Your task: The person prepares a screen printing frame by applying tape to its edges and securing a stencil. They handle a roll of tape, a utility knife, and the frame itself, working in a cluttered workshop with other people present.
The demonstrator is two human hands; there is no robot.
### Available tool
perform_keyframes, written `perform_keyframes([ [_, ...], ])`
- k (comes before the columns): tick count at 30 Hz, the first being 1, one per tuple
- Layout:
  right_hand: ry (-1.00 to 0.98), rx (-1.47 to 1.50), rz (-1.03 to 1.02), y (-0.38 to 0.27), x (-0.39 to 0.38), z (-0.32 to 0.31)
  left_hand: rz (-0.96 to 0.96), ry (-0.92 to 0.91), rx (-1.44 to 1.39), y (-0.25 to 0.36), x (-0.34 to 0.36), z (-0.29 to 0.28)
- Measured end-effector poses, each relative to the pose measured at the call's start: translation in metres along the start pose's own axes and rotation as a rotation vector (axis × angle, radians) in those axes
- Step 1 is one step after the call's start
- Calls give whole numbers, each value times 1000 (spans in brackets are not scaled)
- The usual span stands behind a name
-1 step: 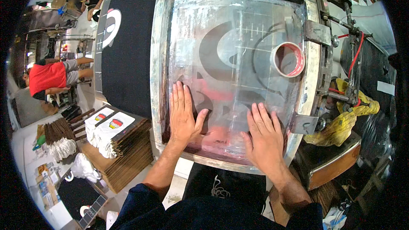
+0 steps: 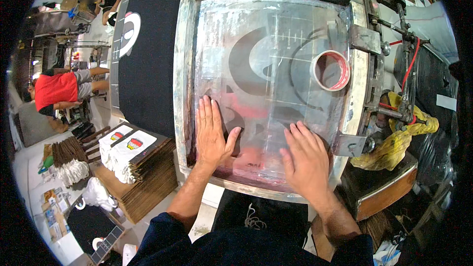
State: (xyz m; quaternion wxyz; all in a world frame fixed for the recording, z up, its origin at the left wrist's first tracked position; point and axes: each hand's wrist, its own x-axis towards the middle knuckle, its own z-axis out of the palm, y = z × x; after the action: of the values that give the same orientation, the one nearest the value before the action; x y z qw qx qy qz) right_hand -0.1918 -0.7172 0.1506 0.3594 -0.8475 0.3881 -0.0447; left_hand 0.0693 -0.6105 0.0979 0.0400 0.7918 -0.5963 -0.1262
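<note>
A wooden-framed printing screen (image 2: 183,83) lies in front of me, its translucent mesh marked with large grey curved shapes and a reddish area near my side. My left hand (image 2: 212,140) rests flat on the mesh by the left side, fingers together and thumb spread out. Over the lower right part is my right hand (image 2: 308,162), palm down with fingers stretched; whether all its fingertips touch the mesh I cannot tell. Neither hand holds anything. A roll of tape (image 2: 344,73), red and white, sits on the mesh beyond my right hand.
Metal clamps (image 2: 365,39) hold the screen's right edge to a rail. Left of it lies black fabric (image 2: 148,64) with a white print. Stacked boards (image 2: 148,187) with white printed pieces stand at lower left. A yellow cloth (image 2: 389,152) hangs at right. A person in red (image 2: 56,91) is far left.
My right hand has shifted slightly, its fingers tilting a little to the left. The left hand stays in place on the mesh. The whole view has moved very slightly.
</note>
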Motion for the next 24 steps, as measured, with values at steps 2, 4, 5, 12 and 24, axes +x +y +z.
perform_keyframes([
  [2, 222, 67, 0, 12, 13, -20, -53, 17, -15, 4, 3, 4],
  [4, 386, -96, 15, 25, 32, -40, -91, 90, -34, 6, 6, 9],
  [5, 443, -127, 24, 31, 48, -46, -90, 72, -2, 5, 11, 11],
  [12, 387, 195, -126, 40, 75, -69, -137, 78, -148, 22, 26, -21],
  [24, -227, 1274, 163, 11, 75, -36, -87, -67, -1099, 76, 59, -70],
])
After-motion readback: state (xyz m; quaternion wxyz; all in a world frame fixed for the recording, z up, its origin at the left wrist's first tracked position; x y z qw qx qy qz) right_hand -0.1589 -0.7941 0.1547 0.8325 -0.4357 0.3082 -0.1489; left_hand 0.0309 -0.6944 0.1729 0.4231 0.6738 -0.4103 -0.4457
